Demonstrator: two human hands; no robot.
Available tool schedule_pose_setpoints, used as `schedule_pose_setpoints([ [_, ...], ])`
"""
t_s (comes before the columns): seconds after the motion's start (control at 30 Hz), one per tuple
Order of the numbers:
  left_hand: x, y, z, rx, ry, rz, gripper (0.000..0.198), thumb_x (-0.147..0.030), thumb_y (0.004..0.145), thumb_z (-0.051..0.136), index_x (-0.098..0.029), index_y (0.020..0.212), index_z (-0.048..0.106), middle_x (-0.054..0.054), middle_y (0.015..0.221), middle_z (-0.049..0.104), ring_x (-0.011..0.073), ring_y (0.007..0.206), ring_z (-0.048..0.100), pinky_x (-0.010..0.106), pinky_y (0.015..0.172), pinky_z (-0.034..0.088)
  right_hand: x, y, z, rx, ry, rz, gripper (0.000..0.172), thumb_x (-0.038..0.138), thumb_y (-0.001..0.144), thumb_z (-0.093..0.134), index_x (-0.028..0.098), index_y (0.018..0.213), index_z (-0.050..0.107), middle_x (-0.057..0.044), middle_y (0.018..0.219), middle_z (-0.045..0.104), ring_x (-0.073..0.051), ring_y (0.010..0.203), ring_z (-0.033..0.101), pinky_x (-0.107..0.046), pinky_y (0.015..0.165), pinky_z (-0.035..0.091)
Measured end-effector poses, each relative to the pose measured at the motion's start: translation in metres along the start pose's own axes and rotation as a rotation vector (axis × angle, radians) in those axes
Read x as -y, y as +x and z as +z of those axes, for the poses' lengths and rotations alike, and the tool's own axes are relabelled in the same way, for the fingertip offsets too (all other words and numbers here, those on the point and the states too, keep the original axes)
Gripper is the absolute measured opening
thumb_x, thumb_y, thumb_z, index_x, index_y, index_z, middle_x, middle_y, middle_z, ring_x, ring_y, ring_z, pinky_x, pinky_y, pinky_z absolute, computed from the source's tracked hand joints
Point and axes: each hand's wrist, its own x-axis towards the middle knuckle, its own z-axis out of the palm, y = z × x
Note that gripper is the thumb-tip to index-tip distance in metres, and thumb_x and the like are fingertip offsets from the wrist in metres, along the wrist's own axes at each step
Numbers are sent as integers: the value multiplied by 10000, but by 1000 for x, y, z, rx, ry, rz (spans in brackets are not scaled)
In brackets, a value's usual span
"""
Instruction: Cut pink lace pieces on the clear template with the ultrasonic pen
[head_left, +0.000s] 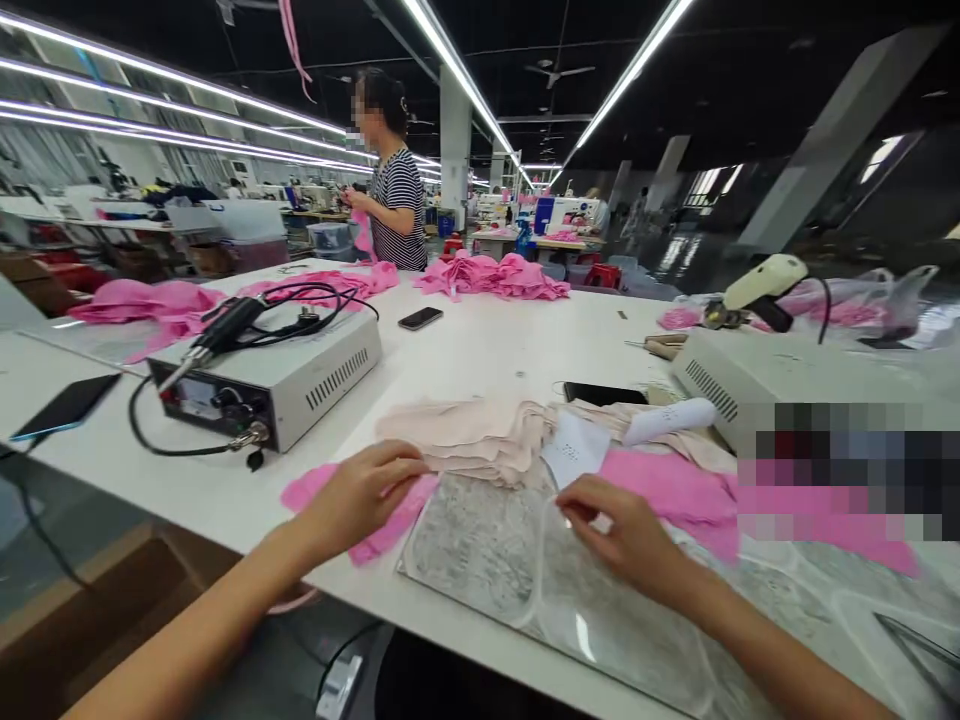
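A layered stack of pale beige cloth pieces [472, 440] lies on the white table, just behind a grey marbled board [480, 550]. My left hand [364, 500] is at the stack's left end, over a pink cloth piece [315, 487], its fingers loosely curved and slightly apart, with nothing visible in them. At the stack's front right, my right hand [619, 530] hovers over the board with thumb and forefinger pinched together; anything between the tips is too small to make out. A dotted white paper [576, 450] lies just behind it. More pink cloth [675, 490] spreads to the right.
A grey control box [330, 370] with a cabled black handpiece [229, 325] stands left; another box [780, 370] stands right. Phones [420, 318] lie about. Pink cloth heaps [495, 275] line the far edge. A person in a striped top [397, 205] stands beyond, holding pink cloth.
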Motion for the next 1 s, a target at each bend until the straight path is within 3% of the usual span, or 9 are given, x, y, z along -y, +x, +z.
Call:
schedule_pose_setpoints([
  [0.03,-18,19,11,49,-95,5,235,-213,964,450,-207,1029,676,61,1034,659,147,930,640,250,816,519,-20,-12,-21,-62,-44,90,255,348,922,424,207,880,632,-46,810,644,-160,687,599,-264,583,496],
  [0.1,-55,60,40,253,-203,14,217,-179,952,471,-203,996,681,53,1014,656,158,939,634,262,825,509,-59,-36,-56,-156,-129,250,326,467,896,449,203,861,636,-67,802,656,-186,659,603,-297,555,490],
  [0.2,-97,118,91,381,-228,50,115,-199,901,586,-207,956,687,37,1029,654,177,960,631,286,845,508,-106,-62,-83,-209,-208,417,466,613,832,497,172,891,636,-67,739,645,-177,591,584,-311,531,478],
  [0.33,-115,169,146,500,-230,21,194,-280,918,594,-156,1062,635,80,1105,625,188,974,619,353,848,528,-134,-78,-83,-129,-222,476,517,665,850,532,159,899,625,-32,769,625,-144,644,579,-297,603,491],
  [0.43,-110,188,164,570,-238,-2,277,-330,943,563,-149,1152,582,82,1148,604,189,984,616,393,847,538,-141,-81,-81,-82,-217,468,481,629,910,495,166,854,616,-21,777,616,-134,652,564,-290,630,487],
  [0.6,-103,202,162,591,-265,9,305,-348,940,566,-146,1168,577,78,1154,601,198,977,619,384,831,544,-130,-77,-84,-120,-241,417,438,565,926,431,185,864,639,-47,806,634,-160,647,567,-302,606,476],
  [0.77,-112,206,146,512,-255,93,156,-247,950,535,-136,974,641,58,1002,654,170,921,632,349,845,521,-105,-60,-70,-176,-374,256,305,422,841,575,206,1046,644,-80,1031,632,-257,930,583,-351,714,480],
  [0.87,-116,195,130,481,-259,171,185,-138,934,486,-143,876,662,72,1026,674,176,969,635,291,876,488,-101,-61,-66,-215,-462,162,181,214,847,511,168,954,650,-88,938,632,-235,849,582,-356,707,467],
  [1.0,-116,162,110,519,-269,283,189,-112,917,481,-153,853,654,84,1183,650,180,1027,635,273,900,467,-86,-92,-63,-257,-501,-1,229,156,904,430,169,917,659,-97,891,638,-224,765,589,-349,643,471],
])
